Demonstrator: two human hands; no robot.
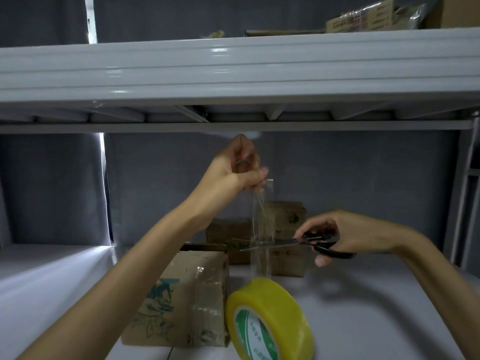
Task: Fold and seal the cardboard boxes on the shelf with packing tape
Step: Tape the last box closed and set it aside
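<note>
My left hand [240, 168] is raised and pinches the top end of a clear strip of packing tape [261, 224] that runs down to a yellow tape roll [270, 318] hanging low at the front. My right hand [335, 236] grips black-handled scissors [291, 244], whose blades lie across the strip just above the roll. A printed cardboard box [189, 302] with tape on its side stands on the white shelf [363, 307] under my left forearm. Further back stand two brown boxes [288, 222], partly hidden by the tape.
A white shelf board [181, 71] runs overhead, with packets and cardboard [368, 16] on top. Grey fabric closes the back. A metal upright [465, 193] stands at the right. Light comes through a slit [104, 188] on the left.
</note>
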